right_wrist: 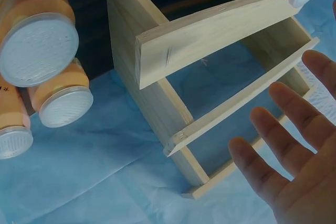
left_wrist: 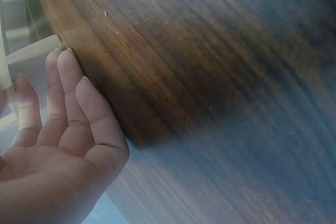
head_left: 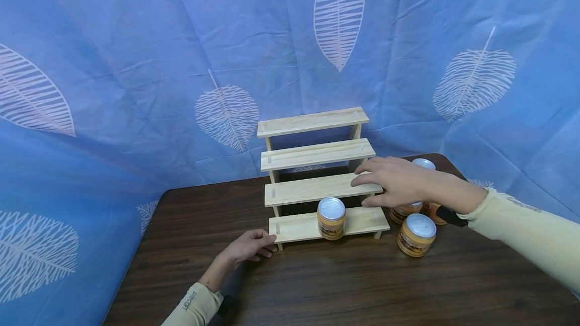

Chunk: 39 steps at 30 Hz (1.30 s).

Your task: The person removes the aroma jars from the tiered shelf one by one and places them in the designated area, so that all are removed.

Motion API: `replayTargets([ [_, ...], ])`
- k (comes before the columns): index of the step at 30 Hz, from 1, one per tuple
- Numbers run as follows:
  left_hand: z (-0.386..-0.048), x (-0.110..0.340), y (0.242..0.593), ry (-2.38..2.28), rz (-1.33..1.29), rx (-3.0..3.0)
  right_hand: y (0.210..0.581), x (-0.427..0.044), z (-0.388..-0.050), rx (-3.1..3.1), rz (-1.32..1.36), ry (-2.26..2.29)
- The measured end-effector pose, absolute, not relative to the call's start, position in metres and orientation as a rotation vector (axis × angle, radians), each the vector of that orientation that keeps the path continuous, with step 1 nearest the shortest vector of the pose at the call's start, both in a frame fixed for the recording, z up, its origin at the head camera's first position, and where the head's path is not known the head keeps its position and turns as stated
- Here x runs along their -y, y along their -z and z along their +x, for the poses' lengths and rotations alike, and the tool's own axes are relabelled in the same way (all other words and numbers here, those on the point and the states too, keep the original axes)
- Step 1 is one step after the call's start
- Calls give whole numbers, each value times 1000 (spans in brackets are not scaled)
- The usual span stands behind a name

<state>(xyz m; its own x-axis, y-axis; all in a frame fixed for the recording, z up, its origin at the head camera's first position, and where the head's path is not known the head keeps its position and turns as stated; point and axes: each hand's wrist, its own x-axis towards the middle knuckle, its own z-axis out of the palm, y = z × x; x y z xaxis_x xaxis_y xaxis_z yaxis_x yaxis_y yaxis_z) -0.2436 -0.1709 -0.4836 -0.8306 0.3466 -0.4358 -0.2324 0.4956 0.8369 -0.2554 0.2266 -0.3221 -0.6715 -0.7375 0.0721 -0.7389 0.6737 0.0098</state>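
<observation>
A stepped wooden display shelf (head_left: 312, 156) of pale boards stands on the dark table. On its lowest step sits an orange jar (head_left: 332, 219) with a silvery lid, upright. My left hand (head_left: 251, 245) holds the left end of that lowest step, thumb above and other fingers lower; in the left wrist view its fingers (left_wrist: 68, 95) lie against the pale wood. My right hand (head_left: 399, 180) hovers over the right end of the shelf, fingers spread and nothing in them. The right wrist view shows its fingers (right_wrist: 273, 153) apart from the boards.
Several more orange jars stand right of the shelf, one nearest the front (head_left: 417, 235) and others partly hidden beneath my right forearm. A blue cloth (head_left: 149, 89) with white leaf prints hangs behind. Dark wooden table (head_left: 317, 286) extends in front of the shelf.
</observation>
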Motion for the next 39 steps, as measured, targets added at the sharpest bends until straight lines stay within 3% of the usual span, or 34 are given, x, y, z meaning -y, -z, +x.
replayTargets([
  [18, -244, 171, 486, -1338, 97, -2169, 338, -216, -263, 2808, 1277, -98],
  [39, -244, 171, 486, -1345, 99, -2170, 397, -197, -249, 2851, 1028, -824],
])
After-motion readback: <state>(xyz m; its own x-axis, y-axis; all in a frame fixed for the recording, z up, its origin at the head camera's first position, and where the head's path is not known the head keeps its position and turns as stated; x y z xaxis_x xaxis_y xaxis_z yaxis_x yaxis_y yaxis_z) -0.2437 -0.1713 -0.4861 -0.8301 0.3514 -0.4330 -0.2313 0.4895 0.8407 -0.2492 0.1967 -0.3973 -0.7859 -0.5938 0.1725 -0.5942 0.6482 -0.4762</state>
